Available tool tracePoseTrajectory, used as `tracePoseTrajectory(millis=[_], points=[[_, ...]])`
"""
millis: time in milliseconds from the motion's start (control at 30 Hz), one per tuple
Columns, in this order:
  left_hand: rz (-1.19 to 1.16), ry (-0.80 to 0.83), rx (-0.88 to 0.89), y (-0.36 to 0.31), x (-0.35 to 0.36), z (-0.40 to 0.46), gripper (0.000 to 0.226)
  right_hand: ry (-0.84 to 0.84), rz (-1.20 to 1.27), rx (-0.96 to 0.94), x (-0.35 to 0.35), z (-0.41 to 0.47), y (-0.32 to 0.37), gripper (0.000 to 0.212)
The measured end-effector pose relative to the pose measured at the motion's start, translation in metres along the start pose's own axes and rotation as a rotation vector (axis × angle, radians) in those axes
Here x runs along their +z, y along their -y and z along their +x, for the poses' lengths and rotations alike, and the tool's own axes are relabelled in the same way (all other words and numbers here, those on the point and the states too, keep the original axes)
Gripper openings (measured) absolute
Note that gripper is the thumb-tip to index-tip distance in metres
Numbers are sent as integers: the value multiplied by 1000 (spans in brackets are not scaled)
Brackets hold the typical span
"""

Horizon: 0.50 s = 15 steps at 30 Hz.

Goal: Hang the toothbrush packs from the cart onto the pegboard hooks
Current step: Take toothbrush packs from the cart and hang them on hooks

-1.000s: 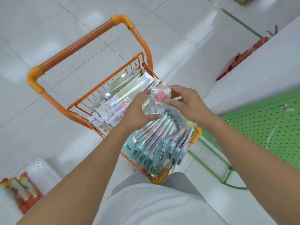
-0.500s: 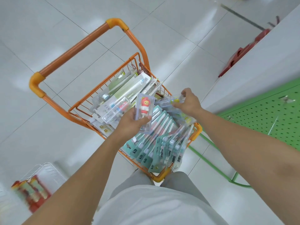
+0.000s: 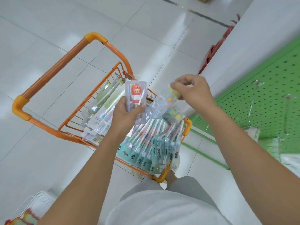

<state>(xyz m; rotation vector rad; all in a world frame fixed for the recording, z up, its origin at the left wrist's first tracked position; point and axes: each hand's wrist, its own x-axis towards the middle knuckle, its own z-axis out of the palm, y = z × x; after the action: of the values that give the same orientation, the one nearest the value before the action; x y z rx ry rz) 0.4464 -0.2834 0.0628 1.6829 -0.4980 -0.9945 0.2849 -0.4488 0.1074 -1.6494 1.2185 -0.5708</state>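
Holding a clear toothbrush pack with a red cartoon figure (image 3: pixel 136 95) upright above the orange cart (image 3: pixel 52 75), the left hand (image 3: pixel 125 113) grips its lower end with curled fingers. The right hand (image 3: pixel 194 90) pinches the top of a second clear pack (image 3: pixel 164 104), which hangs tilted over the teal packs (image 3: pixel 146 148) piled in the cart basket. The green pegboard (image 3: pixel 267 98) with bare hooks (image 3: pixel 253 104) is at right.

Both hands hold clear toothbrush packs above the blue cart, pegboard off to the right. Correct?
Not quite: the cart is orange, not blue, as the head view shows. The left hand and right hand do each hold a clear pack over it, with the green pegboard at right.
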Motion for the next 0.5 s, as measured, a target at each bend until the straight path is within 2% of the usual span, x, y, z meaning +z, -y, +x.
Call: tracePoseTrajectory(millis=[133,233,333,500], points=[[0,344,-57,-14,40,-2,46,-137,106,253,-34,-30,-24,51],[46,508,-73,-17,90,-25,52,-185,188,412,-64,-57,-47,54],[86,565,-138,-5,138,-51,54,-188,245,469,-99,-86,-72,56],[132,534,-175,19,208,-86,55,-54,477,479,-167,-131,-139,24]])
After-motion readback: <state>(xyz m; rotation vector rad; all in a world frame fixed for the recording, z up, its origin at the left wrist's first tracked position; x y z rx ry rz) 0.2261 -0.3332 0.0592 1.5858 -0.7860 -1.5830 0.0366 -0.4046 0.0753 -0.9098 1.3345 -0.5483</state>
